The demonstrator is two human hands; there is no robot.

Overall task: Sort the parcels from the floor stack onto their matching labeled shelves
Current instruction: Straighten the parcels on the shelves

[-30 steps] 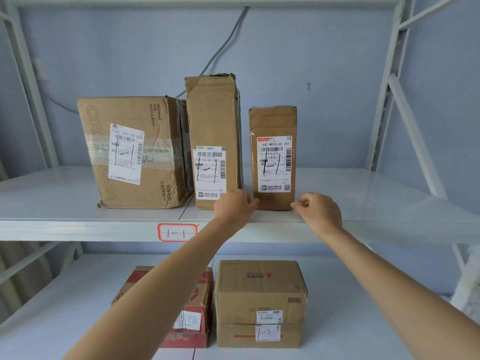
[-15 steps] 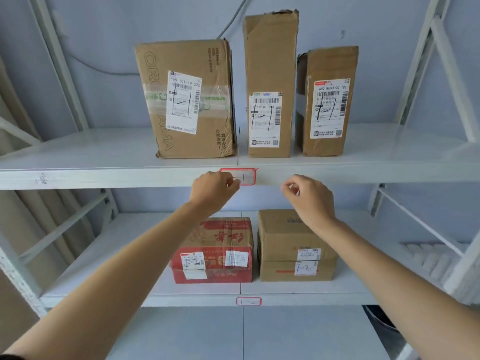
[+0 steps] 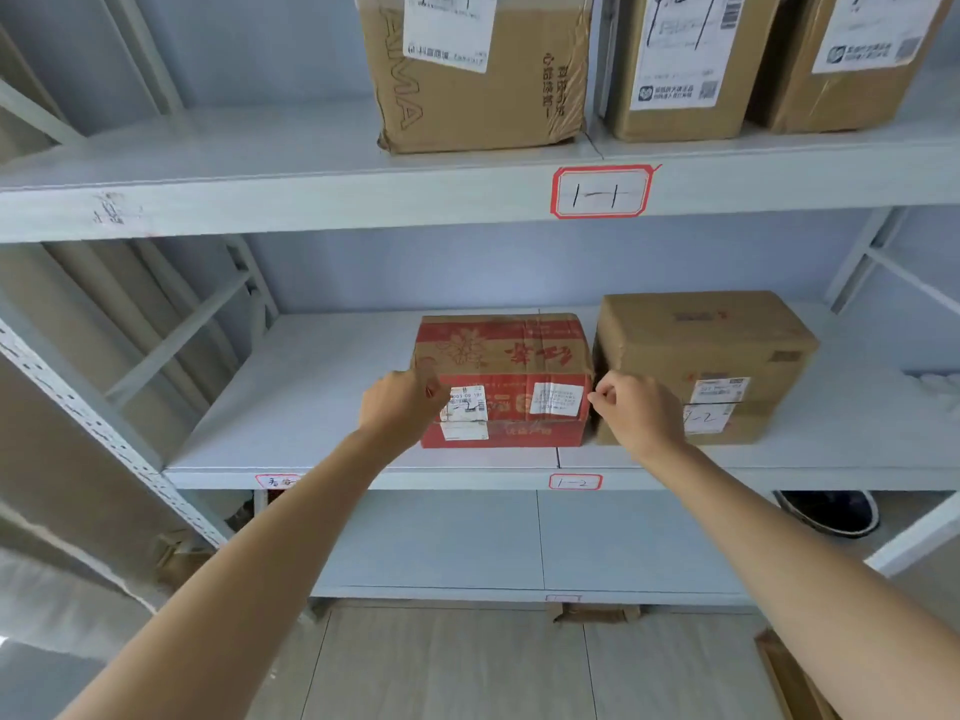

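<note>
My left hand [image 3: 397, 410] and right hand [image 3: 636, 415] hang in front of the middle shelf [image 3: 311, 407], fingers curled, holding nothing. Between them on that shelf sits a red parcel [image 3: 506, 350], with a brown parcel [image 3: 701, 340] marked 1-2 touching its right side. The shelf edge carries a 1-2 label [image 3: 575, 481]. On the upper shelf [image 3: 260, 163], labelled 1-1 [image 3: 601, 192], stand a large brown parcel [image 3: 483, 96], a tall parcel [image 3: 675, 70] and a smaller parcel [image 3: 852, 70], their tops cut off by the frame.
A bare lower shelf [image 3: 519, 543] lies beneath, just above the tiled floor [image 3: 467, 667]. A dark round object [image 3: 826, 511] sits under the middle shelf at the right. A cardboard edge [image 3: 789, 678] shows at the bottom right. Slanted shelf braces [image 3: 176, 340] stand at the left.
Both hands have come away from the small parcel on the upper shelf and dropped to the middle shelf level. My view has tilted down with them.
</note>
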